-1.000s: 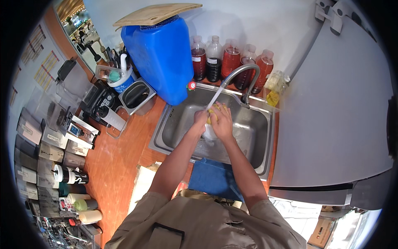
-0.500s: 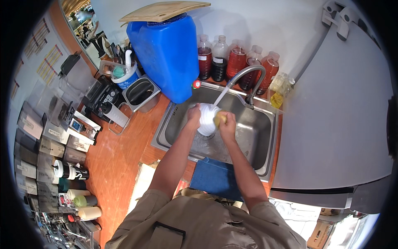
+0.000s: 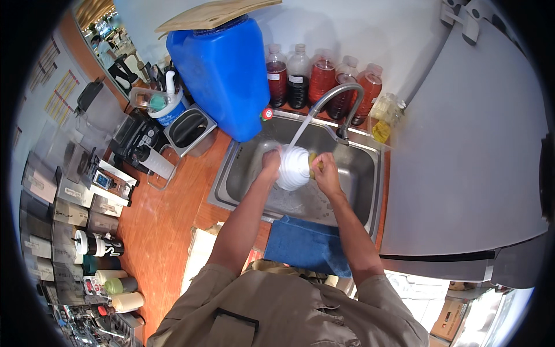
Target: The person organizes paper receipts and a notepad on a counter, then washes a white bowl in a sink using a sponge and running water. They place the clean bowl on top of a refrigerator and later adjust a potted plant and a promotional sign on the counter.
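Observation:
Over the sink (image 3: pixel 378 185), my left hand (image 3: pixel 271 162) grips the left side of a white, rounded, ridged piece (image 3: pixel 294 168); whether it is one vessel or a stack of bowls I cannot tell. My right hand (image 3: pixel 325 169) is closed on a yellow-green sponge (image 3: pixel 314 165), at the right side of the white piece. Water from the curved metal faucet (image 3: pixel 351 87) runs down onto or just behind the white piece's upper left. A blue cloth (image 3: pixel 306 243) hangs over the sink's front edge, below my right forearm.
A tall blue jug (image 3: pixel 219 75) with a wooden board (image 3: pixel 214 16) on top stands behind the sink's left. Bottles of red and dark liquid (image 3: pixel 322 78) line the wall. A metal container (image 3: pixel 202 139) sits on the wooden counter (image 3: pixel 156 225). A grey refrigerator (image 3: pixel 462 162) bounds the right.
The white piece has turned and shifted slightly right relative to the sink. My right hand has moved right with the sponge, which shows less. The whole view has shifted a little.

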Available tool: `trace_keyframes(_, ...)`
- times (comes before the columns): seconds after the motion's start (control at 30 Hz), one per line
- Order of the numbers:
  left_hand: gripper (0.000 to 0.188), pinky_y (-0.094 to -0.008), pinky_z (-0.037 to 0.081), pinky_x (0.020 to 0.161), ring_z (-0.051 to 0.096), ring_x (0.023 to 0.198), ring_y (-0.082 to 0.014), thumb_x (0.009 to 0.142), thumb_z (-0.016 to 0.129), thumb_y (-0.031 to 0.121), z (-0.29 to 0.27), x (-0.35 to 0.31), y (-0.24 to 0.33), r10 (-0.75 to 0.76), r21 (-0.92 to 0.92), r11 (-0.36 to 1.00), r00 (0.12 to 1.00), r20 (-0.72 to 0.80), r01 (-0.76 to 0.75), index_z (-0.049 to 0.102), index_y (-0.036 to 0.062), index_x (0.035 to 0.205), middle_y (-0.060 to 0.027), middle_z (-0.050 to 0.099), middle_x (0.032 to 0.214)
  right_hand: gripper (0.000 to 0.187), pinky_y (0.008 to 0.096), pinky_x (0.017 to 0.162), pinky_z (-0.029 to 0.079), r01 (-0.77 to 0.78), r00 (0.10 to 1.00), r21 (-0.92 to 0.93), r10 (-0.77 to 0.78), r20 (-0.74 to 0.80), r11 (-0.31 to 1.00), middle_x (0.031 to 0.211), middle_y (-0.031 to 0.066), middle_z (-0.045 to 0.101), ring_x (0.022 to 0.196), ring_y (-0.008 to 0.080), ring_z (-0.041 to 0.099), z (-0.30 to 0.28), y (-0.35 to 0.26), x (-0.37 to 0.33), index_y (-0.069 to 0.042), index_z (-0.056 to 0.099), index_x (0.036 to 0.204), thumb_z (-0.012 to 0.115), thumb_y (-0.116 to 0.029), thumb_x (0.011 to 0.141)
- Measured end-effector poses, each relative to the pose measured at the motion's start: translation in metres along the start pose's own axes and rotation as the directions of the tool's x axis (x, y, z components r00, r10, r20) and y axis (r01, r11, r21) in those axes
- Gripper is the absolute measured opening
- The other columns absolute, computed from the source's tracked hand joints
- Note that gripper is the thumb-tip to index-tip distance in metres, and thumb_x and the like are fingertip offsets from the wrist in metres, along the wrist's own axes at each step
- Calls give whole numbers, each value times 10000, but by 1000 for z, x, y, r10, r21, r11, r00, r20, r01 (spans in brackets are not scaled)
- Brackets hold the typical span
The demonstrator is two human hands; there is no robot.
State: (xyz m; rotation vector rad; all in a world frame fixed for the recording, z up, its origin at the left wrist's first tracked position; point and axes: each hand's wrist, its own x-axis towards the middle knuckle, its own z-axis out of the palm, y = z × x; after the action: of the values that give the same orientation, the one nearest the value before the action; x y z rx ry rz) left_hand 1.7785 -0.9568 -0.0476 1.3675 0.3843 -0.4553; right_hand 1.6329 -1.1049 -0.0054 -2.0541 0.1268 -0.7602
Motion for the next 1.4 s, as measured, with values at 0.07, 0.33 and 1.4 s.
trace_keyframes(0.07, 471, -418, 512, 850, 636, 1025, -257, 989, 614, 342, 3, 2, 0, 39, -7, 999, 997, 60, -39, 645, -83, 1188, -203, 670, 1172, 77, 389, 896, 469, 36, 996, 25, -38, 81, 999, 1018, 165, 579, 1002, 354, 595, 5, 1, -2, -22, 599, 888, 664, -27, 847)
trace_keyframes(0.33, 480, -399, 496, 873, 644, 1025, -249, 967, 642, 336, -7, 5, -5, 54, 113, 992, 997, 53, -59, 657, -95, 1178, -203, 695, 1137, 68, 332, 897, 480, -202, 976, 225, 214, -33, 953, 1000, 82, 642, 964, 229, 627, 5, 44, 3, -41, 612, 971, 628, -28, 907)
trace_keyframes(1.4, 346, -487, 536, 898, 647, 1066, -303, 935, 582, 245, -17, -16, -27, -42, -126, 989, 966, 256, 76, 634, 42, 1211, -158, 658, 1171, 341, 434, 1014, 470, 253, 431, -553, 420, 799, 794, 1155, 296, 669, 1144, 414, 634, 26, 15, 23, 58, 706, 1044, 570, -221, 904)
